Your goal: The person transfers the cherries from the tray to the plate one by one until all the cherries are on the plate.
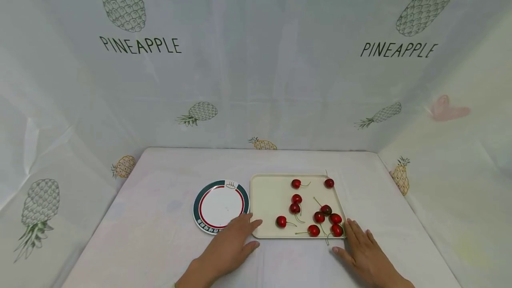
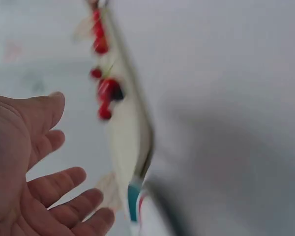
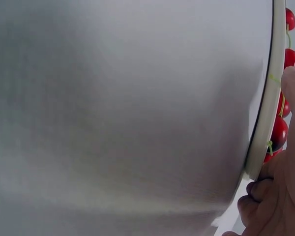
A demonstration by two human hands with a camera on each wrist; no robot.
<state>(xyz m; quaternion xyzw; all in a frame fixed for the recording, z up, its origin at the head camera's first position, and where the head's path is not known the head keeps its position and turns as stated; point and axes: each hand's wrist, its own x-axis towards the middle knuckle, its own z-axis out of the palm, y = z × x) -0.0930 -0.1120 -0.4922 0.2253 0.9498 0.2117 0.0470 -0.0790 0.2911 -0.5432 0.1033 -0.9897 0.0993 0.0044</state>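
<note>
A cream rectangular tray (image 1: 270, 194) holds several red cherries (image 1: 296, 184) with green stems, mostly toward its right side. My left hand (image 1: 228, 248) hovers at the tray's front left corner with fingers spread, overlapping the edge of a white plate (image 1: 220, 208) in the head view. Nothing lies in that hand's palm (image 2: 10, 152) in the left wrist view. At the front right corner is my right hand (image 1: 366, 252), its extended fingertips right at the tray's side and its thumb near the front rim. The right wrist view shows these fingers close against the tray's rim (image 3: 265, 128).
The plate has a green band and a red ring and stands directly left of the tray. A white cloth (image 1: 160, 199) covers the table. Pale sheets printed with pineapples (image 1: 123, 3) rise behind and at both sides.
</note>
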